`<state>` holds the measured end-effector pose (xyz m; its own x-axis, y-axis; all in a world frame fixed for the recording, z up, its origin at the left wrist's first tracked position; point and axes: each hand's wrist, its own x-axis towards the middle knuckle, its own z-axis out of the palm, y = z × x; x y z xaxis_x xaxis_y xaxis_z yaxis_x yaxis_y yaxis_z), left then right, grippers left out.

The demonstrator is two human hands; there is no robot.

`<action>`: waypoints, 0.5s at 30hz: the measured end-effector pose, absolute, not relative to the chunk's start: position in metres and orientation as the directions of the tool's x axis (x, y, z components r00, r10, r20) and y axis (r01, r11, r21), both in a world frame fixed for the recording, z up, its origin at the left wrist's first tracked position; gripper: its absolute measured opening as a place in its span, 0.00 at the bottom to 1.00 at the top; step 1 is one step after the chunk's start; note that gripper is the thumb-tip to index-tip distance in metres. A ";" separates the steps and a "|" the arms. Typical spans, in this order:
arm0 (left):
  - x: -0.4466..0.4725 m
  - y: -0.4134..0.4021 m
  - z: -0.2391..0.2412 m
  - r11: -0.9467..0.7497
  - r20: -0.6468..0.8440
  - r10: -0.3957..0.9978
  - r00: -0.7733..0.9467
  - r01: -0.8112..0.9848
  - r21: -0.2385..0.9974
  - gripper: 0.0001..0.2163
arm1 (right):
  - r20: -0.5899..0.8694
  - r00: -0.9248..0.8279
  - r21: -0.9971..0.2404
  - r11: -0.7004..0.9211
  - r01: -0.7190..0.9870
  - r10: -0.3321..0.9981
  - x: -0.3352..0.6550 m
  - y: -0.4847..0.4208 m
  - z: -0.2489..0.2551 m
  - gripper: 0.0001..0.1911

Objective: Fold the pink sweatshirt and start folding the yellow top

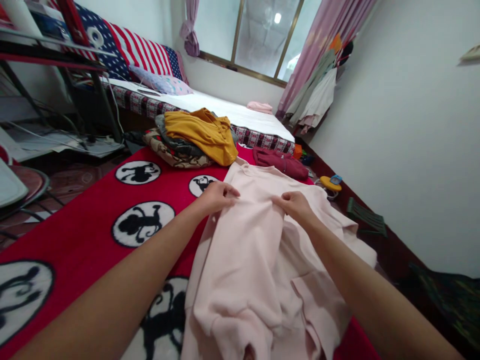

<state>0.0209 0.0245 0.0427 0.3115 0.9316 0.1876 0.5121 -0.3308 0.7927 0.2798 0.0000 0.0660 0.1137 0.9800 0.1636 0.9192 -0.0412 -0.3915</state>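
A pale pink sweatshirt (247,240) lies spread on a red blanket (90,210) patterned with black monkeys in white circles. One sleeve runs down its middle toward me, its cuff at the lower edge of the view. My left hand (221,196) pinches the fabric at the left side, below the neckline. My right hand (294,204) pinches it a little to the right, and the cloth between the two hands is drawn into a shallow crease. On the right, the rest of the garment spreads out in loose folds.
A pile of clothes topped by a mustard-yellow garment (204,132) sits beyond my left hand. Behind the sweatshirt lies a folded dark red garment (281,162). A bed (221,107) stands under the window. At left are a desk (48,57) and a chair (22,185).
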 end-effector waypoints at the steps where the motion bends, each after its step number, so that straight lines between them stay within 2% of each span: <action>1: 0.020 0.027 0.042 -0.342 0.253 0.936 0.245 0.461 0.819 0.12 | 0.246 0.156 -0.416 -0.041 0.909 0.957 0.280 0.006 0.067 0.23; 4: 0.019 0.034 0.029 -0.407 0.443 0.896 0.012 0.418 0.812 0.11 | 0.388 0.271 -0.417 -0.094 0.904 0.881 0.281 0.021 0.058 0.20; 6: 0.015 0.036 0.018 -0.412 0.477 0.879 -0.005 0.498 0.763 0.11 | 0.349 0.283 -0.393 -0.135 0.910 0.893 0.279 0.024 0.046 0.14; 8: 0.009 0.036 0.011 -0.411 0.475 0.879 0.044 0.574 0.708 0.11 | 0.311 0.236 -0.382 -0.106 0.918 0.921 0.278 0.018 0.033 0.09; 10: 0.005 0.031 0.013 -0.436 0.503 0.861 0.068 0.609 0.663 0.11 | 0.383 0.144 -0.386 0.017 0.922 0.912 0.275 0.005 0.027 0.12; 12: 0.004 0.020 0.023 -0.484 0.527 0.842 0.115 0.594 0.643 0.11 | 0.504 -0.001 -0.381 0.223 0.897 0.864 0.271 -0.016 0.030 0.14; 15: 0.010 -0.008 0.045 -0.581 0.437 0.813 0.385 0.483 0.655 0.11 | 0.546 -0.260 -0.398 0.520 0.756 0.796 0.262 -0.054 0.045 0.09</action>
<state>0.0099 -0.0079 0.0453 0.3850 0.8127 0.4373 0.4831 -0.5812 0.6548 0.2620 -0.0535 0.0447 -0.2602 0.7961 0.5463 0.7558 0.5200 -0.3978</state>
